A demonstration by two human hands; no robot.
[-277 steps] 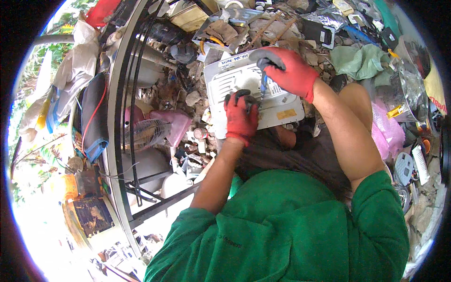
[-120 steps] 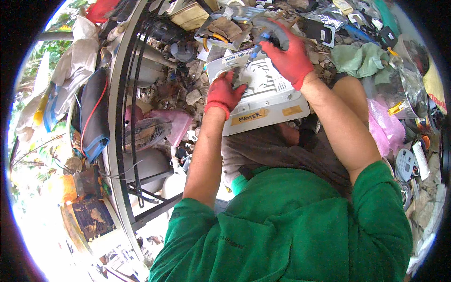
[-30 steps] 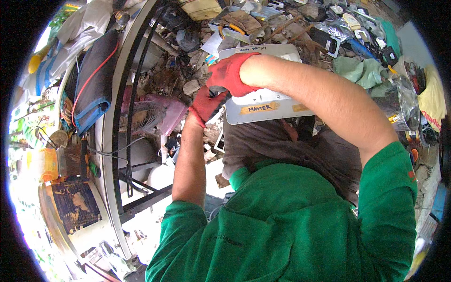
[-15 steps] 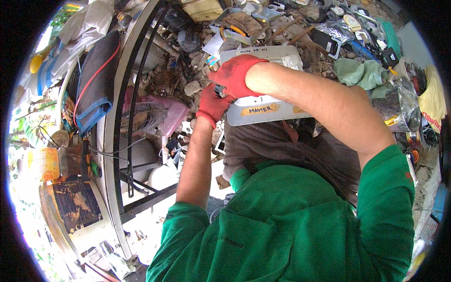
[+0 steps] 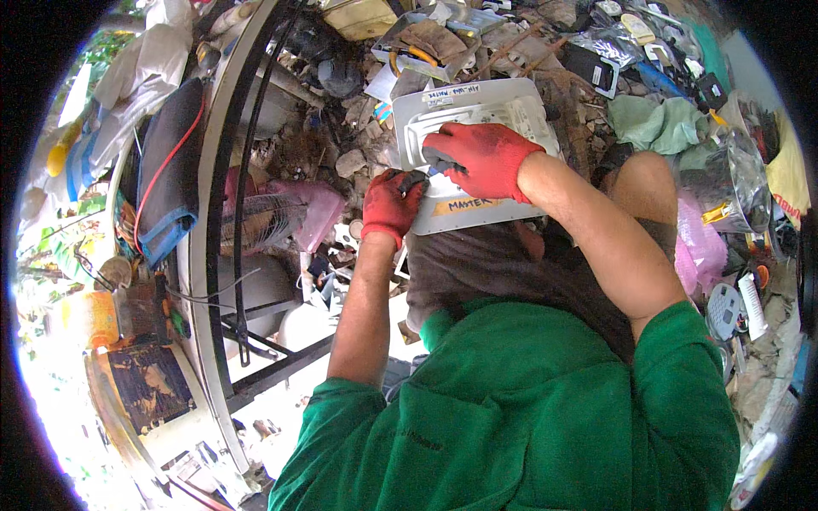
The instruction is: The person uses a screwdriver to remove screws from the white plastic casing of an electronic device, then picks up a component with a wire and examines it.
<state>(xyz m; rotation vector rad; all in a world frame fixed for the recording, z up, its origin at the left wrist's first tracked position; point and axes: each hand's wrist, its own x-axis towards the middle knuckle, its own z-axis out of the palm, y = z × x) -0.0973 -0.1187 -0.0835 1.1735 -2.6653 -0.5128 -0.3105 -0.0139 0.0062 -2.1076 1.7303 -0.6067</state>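
A flat white plastic device casing (image 5: 477,119) with ribs and a yellow label strip rests on my lap, tilted away from me. My left hand (image 5: 390,204), in a red glove, grips its lower left corner. My right hand (image 5: 481,157), also red-gloved, lies across the casing's middle with fingers curled toward the left edge; a small dark thing shows under the fingertips, too small to tell what. My green sleeves and brown trousers fill the lower picture.
A heap of scrap electronics, wires and bags (image 5: 545,43) lies beyond the casing. A curved black-and-white frame with cables (image 5: 223,213) stands at left, with a pink bag (image 5: 298,213) beside it. A green cloth (image 5: 660,123) and silver bag (image 5: 733,175) lie at right.
The casing was turned over from its label side and lowered on my lap. My right hand has shifted from its top edge onto its middle; my left hand stays at the lower left corner.
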